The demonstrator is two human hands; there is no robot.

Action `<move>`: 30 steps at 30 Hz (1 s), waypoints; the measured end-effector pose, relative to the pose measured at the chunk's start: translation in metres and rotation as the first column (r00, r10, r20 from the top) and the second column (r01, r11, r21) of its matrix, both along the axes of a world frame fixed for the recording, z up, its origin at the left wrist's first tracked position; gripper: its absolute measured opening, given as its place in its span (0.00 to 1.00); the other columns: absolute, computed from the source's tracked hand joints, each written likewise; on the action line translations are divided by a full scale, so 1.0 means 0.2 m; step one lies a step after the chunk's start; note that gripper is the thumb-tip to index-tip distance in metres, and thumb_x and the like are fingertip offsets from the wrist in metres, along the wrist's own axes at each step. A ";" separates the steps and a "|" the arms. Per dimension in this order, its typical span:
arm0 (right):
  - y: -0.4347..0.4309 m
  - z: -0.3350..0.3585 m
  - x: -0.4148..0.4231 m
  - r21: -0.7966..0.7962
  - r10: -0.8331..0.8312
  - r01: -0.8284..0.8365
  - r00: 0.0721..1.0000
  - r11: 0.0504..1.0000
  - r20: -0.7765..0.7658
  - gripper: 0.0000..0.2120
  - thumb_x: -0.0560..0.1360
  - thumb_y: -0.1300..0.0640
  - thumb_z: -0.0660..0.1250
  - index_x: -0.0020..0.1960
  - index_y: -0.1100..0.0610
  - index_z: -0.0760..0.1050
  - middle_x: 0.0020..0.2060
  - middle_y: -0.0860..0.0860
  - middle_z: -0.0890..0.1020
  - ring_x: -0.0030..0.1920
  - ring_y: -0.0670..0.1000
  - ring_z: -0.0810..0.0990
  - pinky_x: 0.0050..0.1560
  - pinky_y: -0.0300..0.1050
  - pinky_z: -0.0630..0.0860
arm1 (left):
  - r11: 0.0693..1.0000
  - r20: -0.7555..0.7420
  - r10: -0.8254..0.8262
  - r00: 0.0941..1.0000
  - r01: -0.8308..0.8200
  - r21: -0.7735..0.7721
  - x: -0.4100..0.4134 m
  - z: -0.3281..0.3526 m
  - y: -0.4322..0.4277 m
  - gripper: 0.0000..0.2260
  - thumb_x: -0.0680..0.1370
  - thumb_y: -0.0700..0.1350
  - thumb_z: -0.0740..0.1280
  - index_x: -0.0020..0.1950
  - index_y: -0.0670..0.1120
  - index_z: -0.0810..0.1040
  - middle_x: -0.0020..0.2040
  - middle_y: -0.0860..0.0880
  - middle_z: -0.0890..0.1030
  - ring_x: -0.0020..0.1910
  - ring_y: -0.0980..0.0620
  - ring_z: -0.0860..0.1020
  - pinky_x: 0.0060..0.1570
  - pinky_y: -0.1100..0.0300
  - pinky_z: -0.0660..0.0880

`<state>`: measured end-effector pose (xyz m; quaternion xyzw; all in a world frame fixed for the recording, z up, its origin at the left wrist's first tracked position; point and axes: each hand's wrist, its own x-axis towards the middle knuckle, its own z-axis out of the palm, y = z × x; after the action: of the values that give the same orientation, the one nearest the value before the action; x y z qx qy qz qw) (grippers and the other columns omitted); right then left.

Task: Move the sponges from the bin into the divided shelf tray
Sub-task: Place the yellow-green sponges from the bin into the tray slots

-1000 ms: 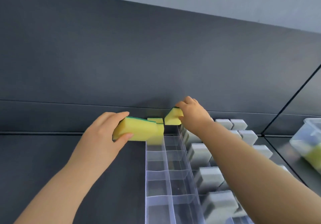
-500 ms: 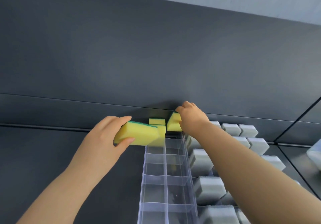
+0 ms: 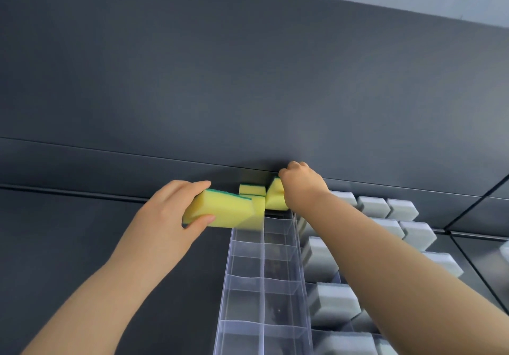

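Head view, looking down along a dark shelf point(image 3: 82, 244) toward its back panel point(image 3: 248, 79).

- Clear divided tray point(image 3: 264, 285): two columns of compartments running away from the viewer. The near and middle cells hold no sponge.
- Left hand point(image 3: 165, 222): grips a yellow sponge with a green scrub face point(image 3: 220, 211), fingers curled over the top and thumb pressed on the near side. The sponge is tilted, and its right end hangs over the far-left corner of the tray.
- Right hand point(image 3: 303, 186): knuckles up, fingers curled round a second yellow sponge point(image 3: 274, 196) at the tray's far-right cell, close against the back panel. Whether it sits fully down in the cell cannot be told.
- Third yellow sponge point(image 3: 252, 190): stands upright in the far-left cell, between the two held ones, just beside the right hand's sponge.
- Grey sponges point(image 3: 330, 299): rows of them standing to the right of the clear tray, partly hidden by the right forearm.
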<state>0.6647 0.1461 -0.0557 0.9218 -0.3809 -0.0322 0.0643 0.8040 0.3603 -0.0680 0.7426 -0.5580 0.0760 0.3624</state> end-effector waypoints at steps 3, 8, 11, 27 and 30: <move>-0.01 0.00 -0.01 0.014 -0.028 0.028 1.000 0.999 -0.008 0.13 0.70 0.70 0.60 0.53 0.62 0.72 0.53 0.57 0.72 0.55 0.57 0.70 0.42 0.45 0.69 | 1.000 0.005 -0.008 1.000 0.008 0.008 0.00 0.00 -0.01 0.22 0.68 0.44 0.75 0.61 0.48 0.77 0.52 0.54 0.76 0.48 0.58 0.71 0.47 0.61 0.69; -0.01 -0.01 -0.02 0.019 -0.029 0.029 0.999 0.999 -0.014 0.12 0.70 0.71 0.60 0.52 0.62 0.72 0.52 0.57 0.72 0.53 0.57 0.70 0.41 0.46 0.68 | 1.000 0.015 -0.021 1.000 0.021 0.020 -0.01 -0.01 -0.04 0.22 0.68 0.45 0.75 0.61 0.48 0.77 0.52 0.53 0.76 0.47 0.54 0.73 0.46 0.61 0.69; -0.01 -0.03 -0.01 -0.001 0.009 -0.009 1.000 1.000 -0.026 0.13 0.70 0.71 0.60 0.52 0.62 0.72 0.52 0.56 0.72 0.53 0.57 0.71 0.40 0.46 0.67 | 0.999 0.014 -0.027 1.000 0.027 0.019 -0.01 -0.01 -0.06 0.22 0.68 0.45 0.75 0.61 0.48 0.77 0.52 0.53 0.77 0.47 0.54 0.74 0.46 0.61 0.70; -0.13 0.02 -0.16 0.227 -0.097 0.030 0.951 0.973 0.292 0.15 0.74 0.61 0.63 0.60 0.55 0.74 0.54 0.54 0.75 0.53 0.57 0.75 0.53 0.50 0.75 | 0.968 0.013 -0.190 0.982 0.185 0.169 -0.12 0.10 -0.40 0.18 0.73 0.49 0.71 0.62 0.51 0.72 0.58 0.56 0.75 0.58 0.54 0.70 0.54 0.62 0.66; -0.12 0.03 -0.23 0.291 -0.094 -0.006 0.940 0.957 0.328 0.15 0.72 0.62 0.64 0.59 0.56 0.76 0.54 0.55 0.78 0.53 0.57 0.76 0.56 0.50 0.74 | 0.927 0.015 -0.268 0.963 0.253 0.276 -0.19 0.10 -0.57 0.18 0.74 0.48 0.69 0.63 0.52 0.71 0.58 0.55 0.74 0.58 0.53 0.69 0.55 0.57 0.68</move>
<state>0.6195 0.1217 -0.0499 0.9041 -0.3984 0.0703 -0.1374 0.7662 0.2463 -0.0477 0.7023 -0.6661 -0.0302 0.2494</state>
